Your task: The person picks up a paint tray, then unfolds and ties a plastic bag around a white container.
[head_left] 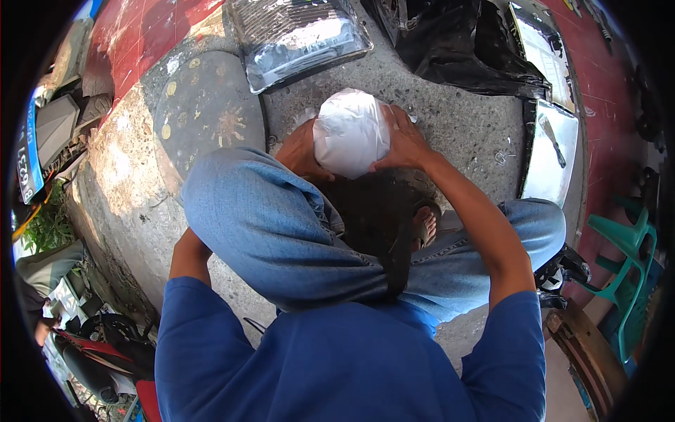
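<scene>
A round bundle in crumpled white paper or thin wrapping (pixel 349 132) is held up between my two hands. My left hand (pixel 299 149) grips its left side, partly hidden behind the bundle and my raised knee. My right hand (pixel 402 141) is closed round its right side, thumb low at the front. Beneath the bundle, between my jeans-clad legs, lies a dark flat piece of material (pixel 362 211), with my bare foot (pixel 425 225) at its right edge. What is inside the wrapping is hidden.
A ridged translucent tray (pixel 302 39), black plastic sheeting (pixel 464 53) and a light board with a scraper (pixel 552 144) ring the concrete. A dark mat (pixel 204 112) lies left. A green chair (pixel 619 246) stands right; a motorbike (pixel 98 359) and another person's hand (pixel 43 327) are at the left edge.
</scene>
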Tool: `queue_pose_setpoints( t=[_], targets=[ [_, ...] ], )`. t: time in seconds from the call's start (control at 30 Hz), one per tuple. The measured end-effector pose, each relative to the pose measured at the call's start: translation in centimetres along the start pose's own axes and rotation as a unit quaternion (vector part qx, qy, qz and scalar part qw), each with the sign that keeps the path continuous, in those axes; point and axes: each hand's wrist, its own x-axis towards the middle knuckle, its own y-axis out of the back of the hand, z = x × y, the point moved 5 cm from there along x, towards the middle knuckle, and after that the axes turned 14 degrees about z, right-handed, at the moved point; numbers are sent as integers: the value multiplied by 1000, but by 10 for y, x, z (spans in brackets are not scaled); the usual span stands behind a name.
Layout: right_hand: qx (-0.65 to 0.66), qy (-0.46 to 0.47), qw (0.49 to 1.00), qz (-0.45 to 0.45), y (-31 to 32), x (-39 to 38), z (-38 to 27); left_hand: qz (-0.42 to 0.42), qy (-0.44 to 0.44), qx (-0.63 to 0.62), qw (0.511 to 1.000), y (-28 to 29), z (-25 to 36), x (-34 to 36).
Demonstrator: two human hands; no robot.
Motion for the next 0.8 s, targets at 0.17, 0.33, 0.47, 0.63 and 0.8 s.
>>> queue_pose_setpoints(
  t=[0.17, 0.33, 0.47, 0.63, 0.8],
  targets=[
    [-15, 41, 999, 13, -4, 3, 12, -39, -66, -19, 997, -3, 43, 24],
    [28, 18, 999, 11, -2, 25, 2, -27, 103, -11, 994, -4, 15, 17],
    [29, -51, 998, 11, 5, 32, 22, -13, 120, -74, 990, -12, 19, 37],
    [55, -78, 995, 19, 13, 53, 16, 46, 239, -41, 969, -18, -30, 29],
    [79, -137, 987, 31, 11, 56, 32, 74, 277, -83, 954, -27, -29, 33]
  ],
)
